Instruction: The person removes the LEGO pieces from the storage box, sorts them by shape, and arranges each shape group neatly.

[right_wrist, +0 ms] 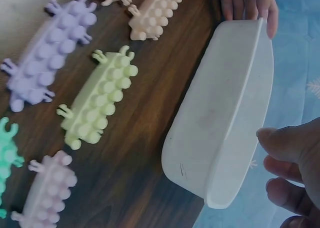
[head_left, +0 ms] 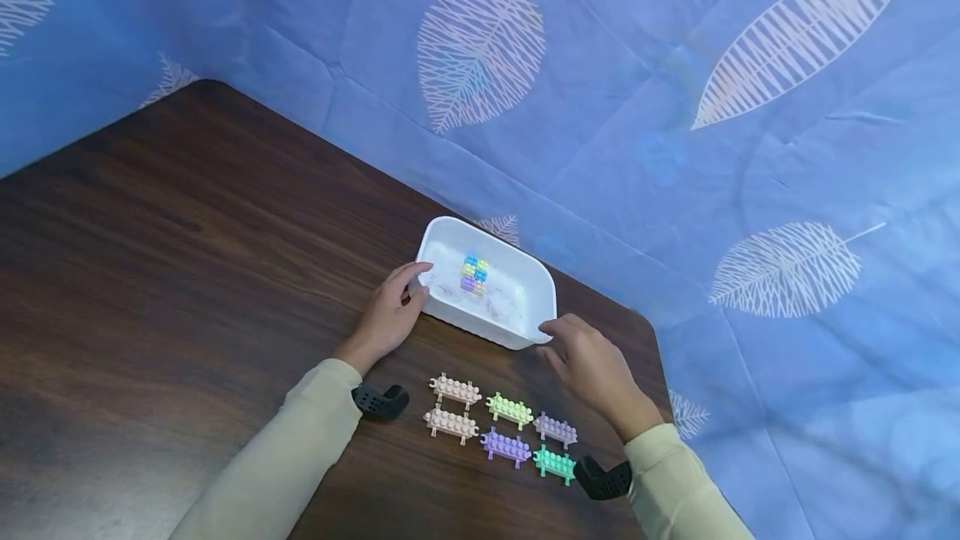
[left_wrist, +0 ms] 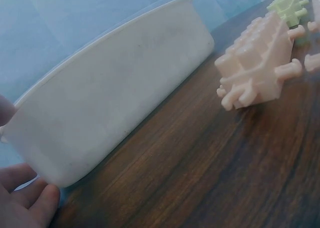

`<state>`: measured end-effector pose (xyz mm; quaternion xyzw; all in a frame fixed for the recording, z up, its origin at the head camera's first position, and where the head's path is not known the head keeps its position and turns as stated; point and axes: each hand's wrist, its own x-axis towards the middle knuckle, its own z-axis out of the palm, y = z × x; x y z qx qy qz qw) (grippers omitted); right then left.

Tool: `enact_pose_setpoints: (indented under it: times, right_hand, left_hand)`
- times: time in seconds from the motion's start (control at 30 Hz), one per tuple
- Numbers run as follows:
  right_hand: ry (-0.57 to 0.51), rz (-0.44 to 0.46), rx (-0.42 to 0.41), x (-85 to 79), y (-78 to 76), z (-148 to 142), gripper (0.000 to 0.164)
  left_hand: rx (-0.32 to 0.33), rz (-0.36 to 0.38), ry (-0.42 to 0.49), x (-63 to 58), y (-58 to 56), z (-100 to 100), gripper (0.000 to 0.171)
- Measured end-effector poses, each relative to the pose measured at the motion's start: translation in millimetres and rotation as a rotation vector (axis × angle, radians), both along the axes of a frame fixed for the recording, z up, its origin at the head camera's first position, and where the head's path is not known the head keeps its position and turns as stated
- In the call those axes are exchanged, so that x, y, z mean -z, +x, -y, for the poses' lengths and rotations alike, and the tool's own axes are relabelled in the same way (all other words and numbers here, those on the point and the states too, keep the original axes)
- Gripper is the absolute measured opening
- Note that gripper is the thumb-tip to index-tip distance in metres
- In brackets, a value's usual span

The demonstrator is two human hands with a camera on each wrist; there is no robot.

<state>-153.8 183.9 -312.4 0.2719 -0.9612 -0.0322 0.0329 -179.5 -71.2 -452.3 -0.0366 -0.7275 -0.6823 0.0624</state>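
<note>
Left hand [head_left: 386, 315] curled at the rim, the person grips a white tub [head_left: 474, 323] by its nine o'clock end; the right hand [head_left: 594, 365], thumb and fingers loosely parted, is at the four o'clock corner, though I can't tell whether it touches. The tub stands upright on the dark table [head_left: 187, 232], its long axis running ten to four. Inside, a small block cluster [head_left: 474, 273] stretches roughly twelve to six. Towards six o'clock from the tub, six pastel studded pieces [head_left: 506, 446] lie in two rows, long axes sloping down towards four.
</note>
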Motion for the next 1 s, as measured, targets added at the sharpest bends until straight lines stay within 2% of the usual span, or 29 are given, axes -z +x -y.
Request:
enact_pose_setpoints:
  times: [0.27, 0.47, 1.0]
  right_hand:
    - [-0.064, 0.083, 0.090, 8.6, -25.8, 15, 0.029]
    - [-0.083, 0.122, 0.119, 20.8, -43.6, 25, 0.030]
    - [-0.128, 0.242, 0.197, 48.9, -86.4, 57, 0.029]
  left_hand:
    - [-0.003, 0.007, -0.030, -3.4, -1.2, -1, 0.039]
    - [0.005, 0.008, -0.024, -7.2, -1.3, -4, 0.040]
    - [-0.046, 0.013, -0.023, -2.3, 5.9, -8, 0.039]
